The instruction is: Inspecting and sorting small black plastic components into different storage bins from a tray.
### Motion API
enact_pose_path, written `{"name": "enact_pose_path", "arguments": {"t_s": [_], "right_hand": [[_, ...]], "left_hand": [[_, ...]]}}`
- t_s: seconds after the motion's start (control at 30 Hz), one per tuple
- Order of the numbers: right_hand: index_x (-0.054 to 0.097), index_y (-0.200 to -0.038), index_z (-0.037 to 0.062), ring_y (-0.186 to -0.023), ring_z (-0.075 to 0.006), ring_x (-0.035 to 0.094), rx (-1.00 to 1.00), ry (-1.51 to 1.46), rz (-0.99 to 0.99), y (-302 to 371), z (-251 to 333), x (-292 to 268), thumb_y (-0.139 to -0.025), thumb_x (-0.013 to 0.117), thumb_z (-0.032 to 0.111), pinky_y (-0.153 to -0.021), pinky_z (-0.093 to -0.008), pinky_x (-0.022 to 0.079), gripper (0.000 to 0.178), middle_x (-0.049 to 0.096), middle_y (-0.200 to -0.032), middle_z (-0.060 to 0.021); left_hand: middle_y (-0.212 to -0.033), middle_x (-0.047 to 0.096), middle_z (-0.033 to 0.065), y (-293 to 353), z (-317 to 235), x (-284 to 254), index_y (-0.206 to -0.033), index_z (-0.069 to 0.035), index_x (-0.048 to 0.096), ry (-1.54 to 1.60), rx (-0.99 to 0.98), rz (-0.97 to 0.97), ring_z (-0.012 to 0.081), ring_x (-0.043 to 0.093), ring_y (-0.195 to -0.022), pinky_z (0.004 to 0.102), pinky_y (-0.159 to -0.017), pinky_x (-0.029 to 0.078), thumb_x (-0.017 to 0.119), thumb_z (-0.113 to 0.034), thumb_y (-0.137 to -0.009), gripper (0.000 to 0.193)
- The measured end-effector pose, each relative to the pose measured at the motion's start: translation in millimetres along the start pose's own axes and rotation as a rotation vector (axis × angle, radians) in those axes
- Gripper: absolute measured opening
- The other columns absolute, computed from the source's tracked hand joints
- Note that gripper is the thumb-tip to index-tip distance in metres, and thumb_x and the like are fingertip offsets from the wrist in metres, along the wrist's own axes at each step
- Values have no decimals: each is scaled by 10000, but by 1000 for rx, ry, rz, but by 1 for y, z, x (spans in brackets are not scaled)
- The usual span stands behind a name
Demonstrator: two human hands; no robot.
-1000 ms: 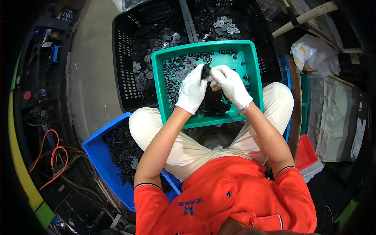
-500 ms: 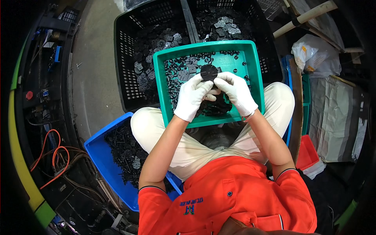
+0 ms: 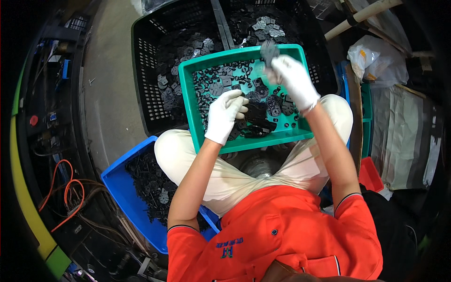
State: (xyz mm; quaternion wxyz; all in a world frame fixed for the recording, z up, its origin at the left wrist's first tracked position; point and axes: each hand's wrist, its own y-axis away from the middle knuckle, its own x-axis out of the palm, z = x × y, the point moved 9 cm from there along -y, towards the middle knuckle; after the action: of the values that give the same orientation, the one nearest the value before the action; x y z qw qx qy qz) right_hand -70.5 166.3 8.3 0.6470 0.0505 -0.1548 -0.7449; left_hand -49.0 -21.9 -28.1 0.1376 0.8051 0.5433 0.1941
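A green tray (image 3: 190, 92) rests on my lap, filled with several small black plastic parts (image 3: 263, 110). My right hand (image 3: 292, 81), in a white glove, is raised over the tray's far right corner and pinches a dark round part (image 3: 268, 48). My left hand (image 3: 225, 114), also gloved, lies low over the middle of the tray with its fingers curled onto the pile of black parts; whether it grips one I cannot tell.
A large black perforated crate (image 3: 155, 70) with grey and black parts stands beyond the tray. A blue bin (image 3: 123, 192) of black parts sits by my left thigh. Orange cables (image 3: 63, 197) run along the floor at left; bags (image 3: 378, 63) and red and blue bins (image 3: 370, 175) crowd the right.
My right hand has carried the round part up and away toward the tray's far right corner. My left hand has let go of it and dropped onto the pile.
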Motion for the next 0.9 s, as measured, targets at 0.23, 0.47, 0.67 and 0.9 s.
{"name": "enact_pose_path", "arguments": {"t_s": [0.23,0.47,0.67,0.9], "right_hand": [[533,-1109,26,-828,-175,588,-71,634,-67,-33,-6,-31,-884,535,185,-773,-311,487,276,595,-1072,-138],[454,-1127,93,-905,-362,578,-207,1469,318,-4,-55,40,-741,604,65,-750,-428,489,415,469,-1059,-211],[431,-1070,85,-865,-356,581,-222,1349,360,6,-56,37,-695,691,114,-709,-426,478,457,535,-951,-162],[549,-986,92,-857,-306,581,-656,1045,12,64,16,42,-751,571,1,-690,-367,484,254,593,-924,-119]], "left_hand": [[-1009,651,98,-12,6,-6,-1114,20,571,-442,177,-93,115,606,-769,227,-698,480,607,-108,-834,310],[-956,625,128,-7,3,6,-1038,-29,604,-637,305,-66,227,632,-764,325,-701,491,631,-141,-782,281],[-975,638,114,-9,6,8,-1072,-15,600,-606,281,-68,172,633,-788,281,-715,494,617,-132,-810,287],[-992,597,88,0,22,25,-1182,9,517,389,-186,180,99,558,-774,227,-648,470,557,-170,-891,343]]}}
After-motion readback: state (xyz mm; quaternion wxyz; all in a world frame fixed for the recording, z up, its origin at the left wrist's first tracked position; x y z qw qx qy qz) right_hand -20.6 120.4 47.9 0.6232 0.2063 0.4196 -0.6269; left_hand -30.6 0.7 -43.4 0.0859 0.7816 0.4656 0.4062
